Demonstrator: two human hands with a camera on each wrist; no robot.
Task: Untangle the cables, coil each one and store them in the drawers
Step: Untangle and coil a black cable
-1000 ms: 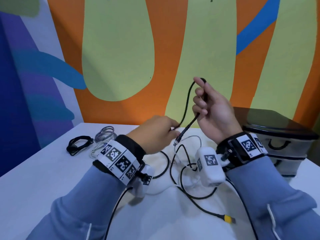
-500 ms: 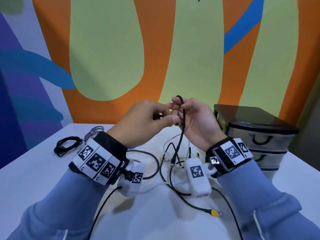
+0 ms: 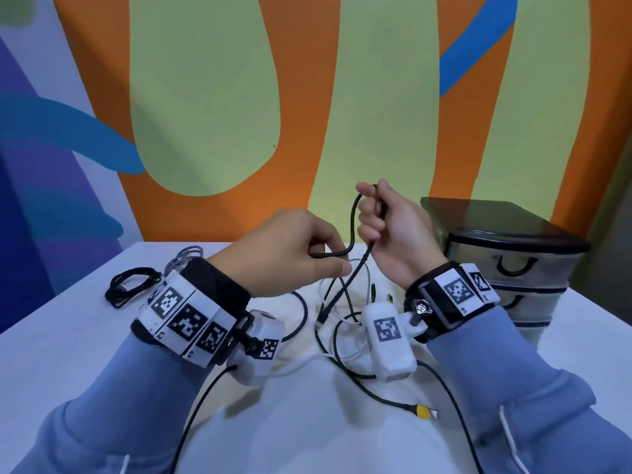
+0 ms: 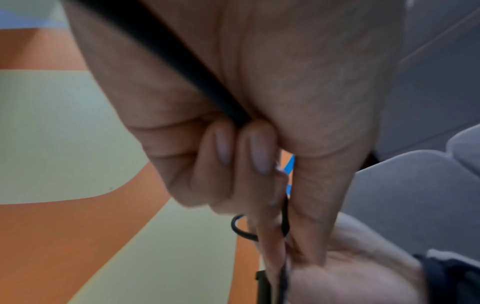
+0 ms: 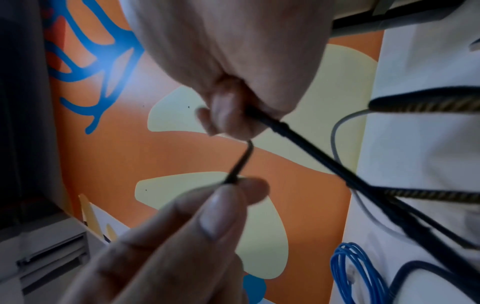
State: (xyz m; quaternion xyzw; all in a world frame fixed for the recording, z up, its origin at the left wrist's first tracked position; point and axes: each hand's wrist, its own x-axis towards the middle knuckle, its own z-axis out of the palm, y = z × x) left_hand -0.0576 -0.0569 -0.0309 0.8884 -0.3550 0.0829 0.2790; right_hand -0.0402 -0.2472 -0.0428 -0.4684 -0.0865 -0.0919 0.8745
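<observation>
A black braided cable (image 3: 354,220) arches between my two hands above the table. My right hand (image 3: 371,200) is raised and grips the top of the arch with curled fingers; one end hangs from it down to a plug (image 3: 321,319). My left hand (image 3: 337,254), lower and to the left, pinches the same cable between thumb and fingers. In the right wrist view my right fingertips (image 5: 233,197) pinch the cable (image 5: 241,162), with the left hand (image 5: 233,115) beyond them. Under the hands lies a tangle of black and white cables (image 3: 342,340).
A dark drawer unit (image 3: 513,254) stands at the right on the white table (image 3: 68,354), drawers shut. A coiled black cable (image 3: 130,285) and a pale coil (image 3: 184,258) lie at the far left; a blue coil (image 5: 355,267) shows in the right wrist view. A yellow plug (image 3: 424,410) lies near me.
The hands were touching half a second ago. Now the left hand has drawn down and left along the cable, and the right hand has lifted its loop a little.
</observation>
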